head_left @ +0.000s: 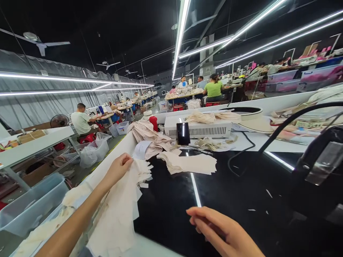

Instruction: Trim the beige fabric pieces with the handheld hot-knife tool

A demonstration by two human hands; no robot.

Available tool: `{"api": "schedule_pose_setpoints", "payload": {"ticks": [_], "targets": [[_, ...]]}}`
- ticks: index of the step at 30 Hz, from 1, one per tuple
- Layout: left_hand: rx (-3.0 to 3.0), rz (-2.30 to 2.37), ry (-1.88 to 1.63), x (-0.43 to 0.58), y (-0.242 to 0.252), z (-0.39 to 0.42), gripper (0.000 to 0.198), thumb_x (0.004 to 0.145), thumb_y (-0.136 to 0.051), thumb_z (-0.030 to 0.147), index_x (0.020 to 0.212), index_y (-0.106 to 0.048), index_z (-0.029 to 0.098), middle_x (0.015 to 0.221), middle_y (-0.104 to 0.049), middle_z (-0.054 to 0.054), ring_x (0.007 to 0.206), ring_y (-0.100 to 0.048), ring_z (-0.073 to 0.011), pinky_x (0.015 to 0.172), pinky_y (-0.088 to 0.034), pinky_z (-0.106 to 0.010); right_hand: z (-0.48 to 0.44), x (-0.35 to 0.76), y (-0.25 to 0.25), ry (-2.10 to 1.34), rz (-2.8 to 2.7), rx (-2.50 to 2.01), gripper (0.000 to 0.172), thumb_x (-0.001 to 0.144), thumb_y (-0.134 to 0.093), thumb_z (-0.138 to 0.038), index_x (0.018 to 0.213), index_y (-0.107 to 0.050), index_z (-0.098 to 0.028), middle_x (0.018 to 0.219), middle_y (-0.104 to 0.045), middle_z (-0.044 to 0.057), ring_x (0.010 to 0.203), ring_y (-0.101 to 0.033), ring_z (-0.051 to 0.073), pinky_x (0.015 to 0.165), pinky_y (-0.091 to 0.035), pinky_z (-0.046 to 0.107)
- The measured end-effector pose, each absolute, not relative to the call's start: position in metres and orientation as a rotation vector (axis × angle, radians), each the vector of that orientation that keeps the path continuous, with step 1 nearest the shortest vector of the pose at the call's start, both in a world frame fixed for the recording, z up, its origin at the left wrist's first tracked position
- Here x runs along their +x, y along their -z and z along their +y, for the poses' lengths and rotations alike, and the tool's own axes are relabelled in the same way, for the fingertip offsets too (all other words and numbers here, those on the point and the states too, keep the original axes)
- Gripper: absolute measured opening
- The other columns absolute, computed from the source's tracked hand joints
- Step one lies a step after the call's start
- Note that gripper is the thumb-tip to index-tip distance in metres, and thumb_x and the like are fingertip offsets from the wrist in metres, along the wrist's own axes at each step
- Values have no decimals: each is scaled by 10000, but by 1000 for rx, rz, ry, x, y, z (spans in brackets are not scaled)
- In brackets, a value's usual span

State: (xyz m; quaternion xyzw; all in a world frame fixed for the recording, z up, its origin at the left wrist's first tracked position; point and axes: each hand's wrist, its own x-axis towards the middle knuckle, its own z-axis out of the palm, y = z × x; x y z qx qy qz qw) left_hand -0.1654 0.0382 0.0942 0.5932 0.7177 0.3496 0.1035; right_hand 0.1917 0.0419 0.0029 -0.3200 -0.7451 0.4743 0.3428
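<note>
My left hand (119, 168) pinches the upper edge of a long, soft pile of cream-white cloth pieces (118, 210), thumb and forefinger drawn close together on it. The pile lies along the left side of the glossy black counter (166, 200), its jagged ends spread over the dark surface and its lower part reaching down toward me. My right hand (219, 228) is over the near part of the counter, well apart from the cloth, fingers loosely bent and near one another; I cannot tell whether anything sits between them.

Beyond my hands lies a flat, fanned stack of cream fabric pieces (191, 163). Just past my left fingertips a white paper slip with writing (142, 150) rests against a heap of folded pinkish-beige cloth (147, 130). A black smartphone (183, 134) stands upright before a white metal box with slotted vents (214, 131), which carries pale beige fabric strips (200, 117) on top. A bright red cylindrical object (153, 124) is left of the box. Farther off, a person in a lime-green top (213, 90) sits at a counter.
</note>
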Motion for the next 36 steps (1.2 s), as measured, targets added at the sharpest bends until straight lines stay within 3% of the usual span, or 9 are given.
{"api": "schedule_pose_setpoints", "payload": {"ticks": [4,7,10,14,18,21,26,31,36], "targets": [[1717,1791,-1065,-127,-96,32,419,878,-540,638,851,-538,220,663,-475,66,614,-458,-135,589,-342,-251,41,162,-12,-1686,-1548,-919,669,799,-754,-714,1273,-734,-243,1148,-725,118,894,-695,228,578,-613,266],[1663,1576,-992,-90,-87,24,468,820,-610,678,836,-528,217,640,-465,72,577,-403,-117,550,-296,-243,37,148,-19,-1871,-1385,-891,772,698,-783,-805,1204,-757,-221,1184,-698,139,917,-670,220,519,-571,226],[1583,1429,-909,-60,-73,17,502,794,-685,687,817,-534,209,646,-502,63,567,-393,-105,530,-284,-235,38,145,-21,-1944,-1377,-823,694,673,-830,-774,1035,-789,-184,936,-695,84,787,-627,160,500,-502,174],[1427,1353,-878,-39,-54,12,650,741,-696,828,844,-533,207,675,-507,60,579,-395,-99,527,-283,-222,44,154,-16,-1854,-1456,-773,609,680,-857,-727,914,-774,-170,658,-555,-20,584,-480,87,460,-408,166],[1207,1276,-738,-30,-42,5,798,739,-537,977,812,-587,183,692,-528,20,582,-422,-109,535,-301,-232,45,165,-12,-1750,-1571,-725,599,735,-796,-751,819,-735,-162,628,-486,-41,530,-397,69,425,-351,183],[1038,1205,-687,-25,-41,0,806,721,-589,965,761,-632,161,701,-540,-5,606,-428,-117,562,-299,-243,41,169,-14,-1775,-1603,-746,591,774,-769,-746,829,-721,-160,615,-467,-48,533,-393,69,436,-344,180],[1041,1186,-841,-25,-44,2,700,690,-740,861,761,-575,185,700,-536,10,652,-437,-134,633,-336,-258,37,169,-12,-1907,-1575,-756,619,698,-816,-755,860,-682,-172,500,-441,-88,435,-341,60,408,-301,201],[1134,1283,-897,-33,-40,7,742,658,-711,909,732,-503,201,663,-423,56,628,-320,-115,588,-245,-253,34,170,-7,-1961,-1541,-811,605,625,-891,-696,800,-654,-167,506,-455,-92,452,-355,58,442,-304,204],[1286,1298,-891,-32,-43,6,725,726,-645,905,691,-464,204,654,-366,60,634,-285,-116,584,-217,-263,27,177,-12,-2122,-1531,-816,583,571,-951,-635,745,-624,-184,523,-461,-94,462,-379,60,479,-324,205]]}}
